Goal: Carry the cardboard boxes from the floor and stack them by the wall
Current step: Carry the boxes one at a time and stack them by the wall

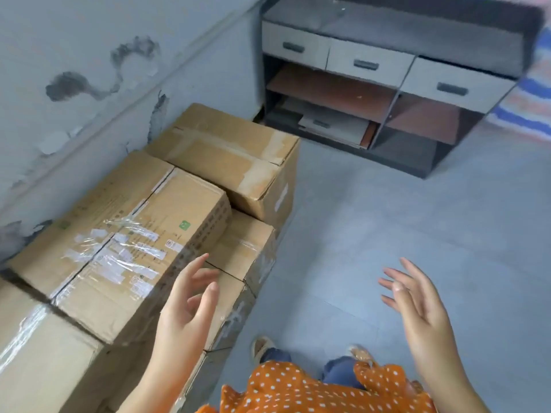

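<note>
Several brown cardboard boxes stand stacked along the grey wall [89, 93] on the left. A large taped box [125, 248] lies on top of the pile in front of me, with a lower box [241, 248] beside it. Another taped box [229, 156] sits further back by the wall. A box [38, 365] fills the lower left corner. My left hand [185, 305] hovers with spread fingers just beside the large taped box and holds nothing. Over the bare floor, my right hand [417, 299] is raised, fingers spread and empty.
A grey cabinet [387, 73] with three drawers and open shelves stands against the far wall. Grey tiled floor [402, 234] stretches to the right of the boxes. A striped cloth [533, 93] shows at the right edge. My feet and orange dotted top are at the bottom.
</note>
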